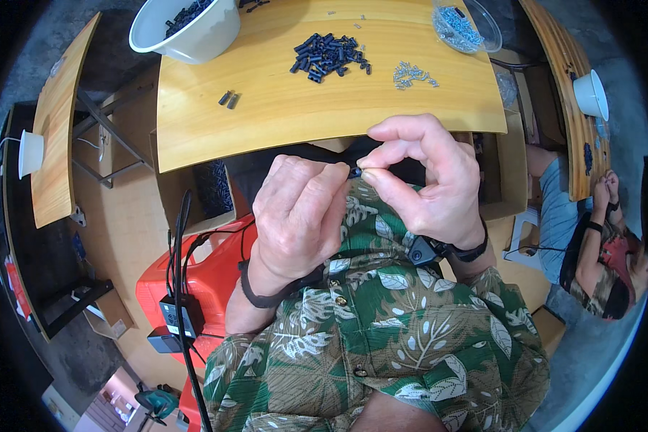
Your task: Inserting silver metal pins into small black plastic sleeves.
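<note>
At the far left of the yellow wooden table (266, 108) stands a white plastic bowl (194, 36) with small black pieces in it, and just right of it two loose black plastic sleeves (228, 99) lie on the bare wood. Below the table's near edge, the left hand (299, 216) is curled nearly into a fist, its fingertips pressed together around a small black plastic part (354, 172), of which only the tip shows. The right hand (428, 180) meets it from the other side, thumb and forefinger pinched shut at that same tip while the other fingers arch open above; whether a screw sits in that pinch cannot be told. The part thus lies right between the two grips, over the green leaf-print shirt (381, 331). Fitting such small pieces would likely go best with both hands kept close and steady, and the pieces lined up straight before pressing. Farther right on the table lie a heap of black sleeves (329, 55), a small scatter of silvery metal pieces (412, 74), and a clear plastic bowl (491, 25) of more.
</note>
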`<state>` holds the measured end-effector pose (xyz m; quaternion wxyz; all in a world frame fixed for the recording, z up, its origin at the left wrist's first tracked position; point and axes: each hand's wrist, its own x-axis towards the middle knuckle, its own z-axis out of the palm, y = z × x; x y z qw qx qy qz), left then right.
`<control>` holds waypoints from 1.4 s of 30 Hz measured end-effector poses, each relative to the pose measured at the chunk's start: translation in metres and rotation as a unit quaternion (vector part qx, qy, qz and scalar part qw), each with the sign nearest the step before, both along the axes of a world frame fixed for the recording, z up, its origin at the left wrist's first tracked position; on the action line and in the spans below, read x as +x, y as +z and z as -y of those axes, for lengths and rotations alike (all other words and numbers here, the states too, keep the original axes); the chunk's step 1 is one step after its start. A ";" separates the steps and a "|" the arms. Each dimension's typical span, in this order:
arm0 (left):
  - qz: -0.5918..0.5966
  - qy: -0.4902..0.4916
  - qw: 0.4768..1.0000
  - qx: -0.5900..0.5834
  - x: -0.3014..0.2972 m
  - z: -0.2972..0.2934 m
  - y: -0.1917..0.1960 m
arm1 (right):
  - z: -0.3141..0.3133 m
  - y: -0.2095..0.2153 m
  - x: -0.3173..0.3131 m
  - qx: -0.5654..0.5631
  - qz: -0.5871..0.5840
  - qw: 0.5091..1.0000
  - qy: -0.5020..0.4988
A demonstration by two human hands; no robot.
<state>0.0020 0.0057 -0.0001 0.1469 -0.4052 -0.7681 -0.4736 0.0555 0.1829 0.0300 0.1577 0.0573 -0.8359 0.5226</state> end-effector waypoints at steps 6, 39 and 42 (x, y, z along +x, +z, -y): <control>-0.032 0.004 0.999 0.005 0.000 0.000 -0.002 | -0.011 -0.005 -0.002 -0.190 0.094 0.975 0.071; 0.039 0.027 0.999 -0.007 -0.002 -0.004 -0.013 | 0.001 -0.050 -0.011 -0.304 0.136 0.942 0.048; 0.069 0.030 0.997 -0.025 -0.002 -0.004 -0.012 | -0.001 -0.049 -0.013 -0.248 0.126 0.960 0.046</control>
